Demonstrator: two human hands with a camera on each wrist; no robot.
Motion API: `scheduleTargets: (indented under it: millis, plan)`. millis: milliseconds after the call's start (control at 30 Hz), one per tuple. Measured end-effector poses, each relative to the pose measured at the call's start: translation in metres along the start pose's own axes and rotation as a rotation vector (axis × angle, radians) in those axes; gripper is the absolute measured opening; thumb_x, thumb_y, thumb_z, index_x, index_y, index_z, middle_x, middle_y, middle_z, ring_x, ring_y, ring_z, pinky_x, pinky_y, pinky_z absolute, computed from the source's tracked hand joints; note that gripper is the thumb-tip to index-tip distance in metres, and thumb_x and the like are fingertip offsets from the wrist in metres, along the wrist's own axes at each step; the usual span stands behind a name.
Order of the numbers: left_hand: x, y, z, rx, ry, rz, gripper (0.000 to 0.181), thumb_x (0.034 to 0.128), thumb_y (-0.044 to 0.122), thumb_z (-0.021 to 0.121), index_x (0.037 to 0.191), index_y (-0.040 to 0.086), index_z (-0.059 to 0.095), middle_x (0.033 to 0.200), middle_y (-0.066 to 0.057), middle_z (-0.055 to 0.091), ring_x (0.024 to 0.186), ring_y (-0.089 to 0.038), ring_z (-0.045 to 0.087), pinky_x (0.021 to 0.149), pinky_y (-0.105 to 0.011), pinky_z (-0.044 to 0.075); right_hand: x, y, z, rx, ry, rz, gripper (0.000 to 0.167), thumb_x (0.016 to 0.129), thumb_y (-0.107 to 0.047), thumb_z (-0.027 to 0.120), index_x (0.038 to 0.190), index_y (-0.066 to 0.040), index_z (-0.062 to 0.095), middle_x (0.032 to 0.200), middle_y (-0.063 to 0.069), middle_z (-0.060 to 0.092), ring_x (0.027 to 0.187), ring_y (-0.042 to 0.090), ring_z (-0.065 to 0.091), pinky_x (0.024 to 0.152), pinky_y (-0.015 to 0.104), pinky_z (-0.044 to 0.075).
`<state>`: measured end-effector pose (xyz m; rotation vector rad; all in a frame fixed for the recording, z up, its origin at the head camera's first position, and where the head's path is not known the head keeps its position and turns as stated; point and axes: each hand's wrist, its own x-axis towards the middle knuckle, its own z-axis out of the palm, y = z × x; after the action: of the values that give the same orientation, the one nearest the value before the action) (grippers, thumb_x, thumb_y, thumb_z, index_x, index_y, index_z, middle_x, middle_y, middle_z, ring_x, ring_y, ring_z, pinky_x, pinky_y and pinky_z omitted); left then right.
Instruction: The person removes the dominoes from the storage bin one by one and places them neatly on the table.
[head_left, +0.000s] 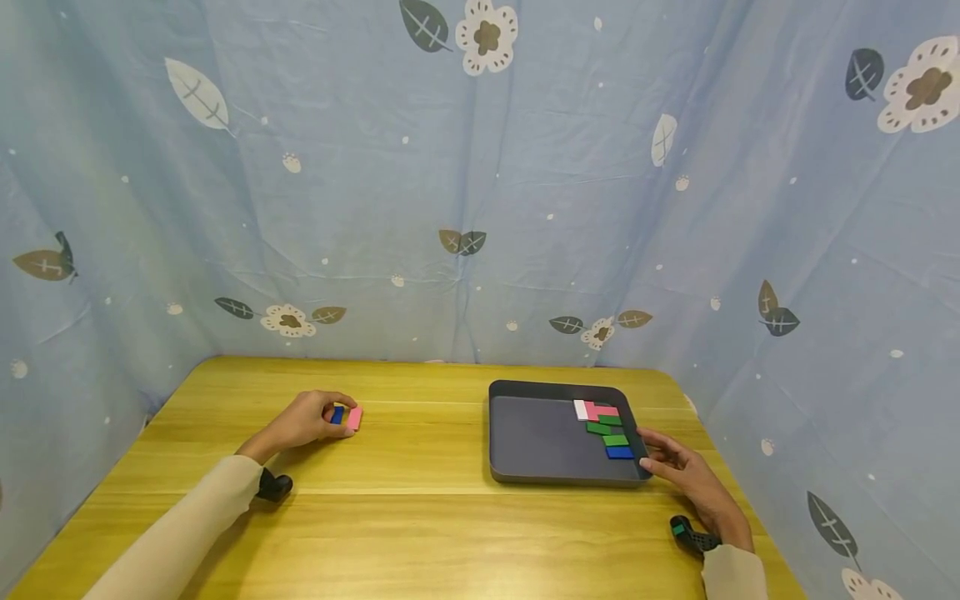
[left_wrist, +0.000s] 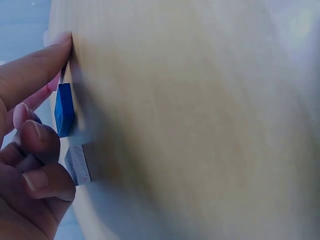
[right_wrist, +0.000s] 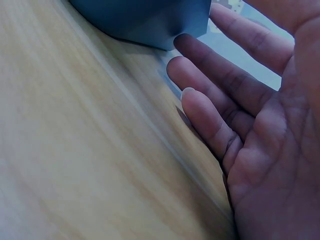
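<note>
Thumb and index finger of my left hand (head_left: 307,418) pinch a pink tile (head_left: 356,419) by its ends on the wooden table, left of the tray. A blue tile (left_wrist: 64,110) lies under that hand, partly covered in the head view. Close to the curled lower fingers, a whitish tile (left_wrist: 78,165) shows in the left wrist view. My right hand (head_left: 686,475) rests against the right side of a dark grey tray (head_left: 566,479), its fingers loosely extended and touching the rim. Its palm and relaxed fingers (right_wrist: 210,120) show in the right wrist view.
Inside the tray, toward its right side, lie a white tile (head_left: 581,410), pink tiles (head_left: 600,412), several green tiles (head_left: 616,441) and a blue tile (head_left: 619,453). A patterned blue curtain (head_left: 375,208) encloses the back and sides of the yellowish table (head_left: 420,533).
</note>
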<state>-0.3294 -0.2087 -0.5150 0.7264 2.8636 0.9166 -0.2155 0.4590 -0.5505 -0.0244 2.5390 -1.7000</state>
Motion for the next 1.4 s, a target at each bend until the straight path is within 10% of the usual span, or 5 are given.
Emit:
scheduleTargets:
  millis: [600,1400]
  plan:
    - [0.017,0.011,-0.004,-0.058,-0.018,0.031,0.050,0.0903,0.025,0.082,0.131,0.002,0.066,0.071,0.000,0.054,0.057,-0.012,0.042,0.057,-0.028,0.038,-0.001,-0.004,0.001,-0.005,0.005,0.009,0.063,0.099,-0.031,0.072,0.156,-0.020,0.047,0.153,0.015,0.047,0.118,0.028,0.054,0.094,0.033,0.048]
    - [0.089,0.098,0.024,-0.141,0.003,0.209,0.033,0.0965,0.029,0.076,0.124,0.011,0.071,0.082,0.002,0.060,0.065,-0.015,0.051,0.061,-0.031,0.043,-0.001,-0.005,0.001,0.008,-0.003,0.021,0.064,0.099,-0.033,0.072,0.156,-0.022,0.046,0.153,0.014,0.046,0.121,0.030,0.053,0.098,0.039,0.047]
